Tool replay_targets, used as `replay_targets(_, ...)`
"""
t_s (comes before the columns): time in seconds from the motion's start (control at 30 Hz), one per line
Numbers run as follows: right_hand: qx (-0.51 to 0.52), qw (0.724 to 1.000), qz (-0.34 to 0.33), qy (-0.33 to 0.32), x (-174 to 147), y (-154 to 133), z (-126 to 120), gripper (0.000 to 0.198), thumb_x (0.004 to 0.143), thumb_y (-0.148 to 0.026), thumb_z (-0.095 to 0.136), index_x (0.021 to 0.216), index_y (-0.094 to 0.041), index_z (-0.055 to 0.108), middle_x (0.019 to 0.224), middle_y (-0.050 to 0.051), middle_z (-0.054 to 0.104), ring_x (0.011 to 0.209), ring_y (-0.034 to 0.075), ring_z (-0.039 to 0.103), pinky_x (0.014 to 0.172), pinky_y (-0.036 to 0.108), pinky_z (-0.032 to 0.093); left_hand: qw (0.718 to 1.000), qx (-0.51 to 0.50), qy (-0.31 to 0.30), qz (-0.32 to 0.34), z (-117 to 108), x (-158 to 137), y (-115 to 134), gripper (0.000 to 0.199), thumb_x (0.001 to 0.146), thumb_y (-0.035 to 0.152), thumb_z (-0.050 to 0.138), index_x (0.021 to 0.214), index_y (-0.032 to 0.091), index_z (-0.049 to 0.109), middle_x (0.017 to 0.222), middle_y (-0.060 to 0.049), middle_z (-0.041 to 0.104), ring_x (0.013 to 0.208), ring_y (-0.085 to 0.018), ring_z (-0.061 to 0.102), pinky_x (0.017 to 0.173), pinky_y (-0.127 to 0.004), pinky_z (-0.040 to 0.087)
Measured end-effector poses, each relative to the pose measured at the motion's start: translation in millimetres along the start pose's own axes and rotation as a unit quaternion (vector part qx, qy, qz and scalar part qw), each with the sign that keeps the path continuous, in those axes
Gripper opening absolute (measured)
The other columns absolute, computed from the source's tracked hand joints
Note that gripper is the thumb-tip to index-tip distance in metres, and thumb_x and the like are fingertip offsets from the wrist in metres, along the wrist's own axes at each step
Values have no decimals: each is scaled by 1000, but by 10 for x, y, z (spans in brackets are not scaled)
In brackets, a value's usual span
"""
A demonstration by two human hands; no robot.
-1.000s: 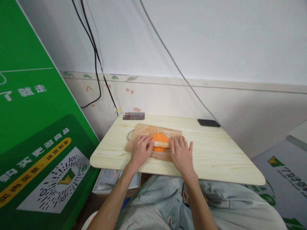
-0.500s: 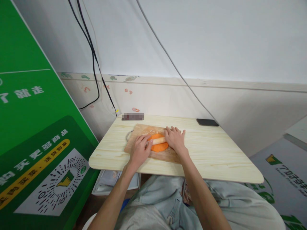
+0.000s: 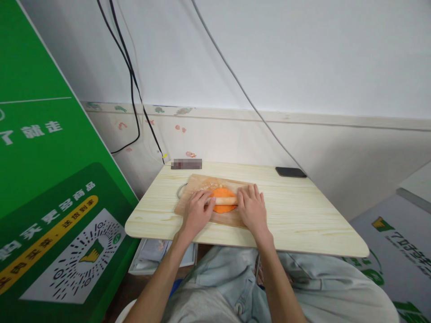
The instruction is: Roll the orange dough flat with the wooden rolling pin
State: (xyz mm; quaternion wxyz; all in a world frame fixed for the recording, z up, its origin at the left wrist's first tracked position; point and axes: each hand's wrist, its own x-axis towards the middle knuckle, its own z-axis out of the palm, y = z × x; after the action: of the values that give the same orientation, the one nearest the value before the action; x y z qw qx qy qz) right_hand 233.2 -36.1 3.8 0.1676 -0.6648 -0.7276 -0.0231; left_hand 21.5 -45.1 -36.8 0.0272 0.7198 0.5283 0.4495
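Observation:
A pale wooden rolling pin (image 3: 226, 201) lies across a flat orange piece of dough (image 3: 225, 209). The dough, roughly round, rests on a wooden cutting board (image 3: 232, 218) dusted with white flour. My left hand (image 3: 198, 210) is closed over the pin's left end, its thumb near the dough's edge. Over the other end lies my right hand (image 3: 252, 208), fingers pointing forward and bent over the pin. Both ends of the pin are hidden beneath my hands.
The board has a metal ring handle (image 3: 181, 190) and sits on a light wood-grain table (image 3: 303, 211). A black phone (image 3: 291, 172) lies at the back right, and a blurred dark object (image 3: 186, 164) at the back left. Cables hang by the wall. A green sign (image 3: 50, 179) stands left.
My right hand has shifted right and slightly towards me. The rolling pin lies more level and a little nearer, with more of its length showing. My left hand has barely moved.

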Motion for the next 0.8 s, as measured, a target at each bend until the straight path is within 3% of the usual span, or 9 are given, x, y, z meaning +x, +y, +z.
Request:
replay_targets(0.23,1,999,44,17,-242,-30,58,63,115,-39,25,164,-7,49,171,20,46,166,33,26,133,60,18,1000,24,-11,12,-9,11,2,22,106,29,58,114,22,77,118,-9,78,113,-28,68,103,-45,55)
replay_targets(0.47,-2,1000,-4,-25,153,-30,-53,52,113,-30,26,142,-18,67,158,16,61,157,31,41,129,67,20,1000,26,-13,12,-10,19,5,22,107,28,57,115,22,76,117,-9,78,111,-27,68,103,-45,53)
replay_targets(0.67,-16,998,9,-61,526,-105,-24,55,110,-29,29,151,-15,62,161,18,58,158,34,38,128,70,20,999,40,-9,6,-22,20,23,22,105,28,60,120,22,75,119,-10,77,113,-28,68,102,-44,54)
replay_targets(0.8,-23,998,6,-52,522,-92,10,58,110,-30,28,158,-11,55,162,19,57,159,35,39,129,66,23,999,39,-5,5,-24,17,38,22,105,27,60,121,22,75,119,-10,77,113,-28,68,102,-44,54)
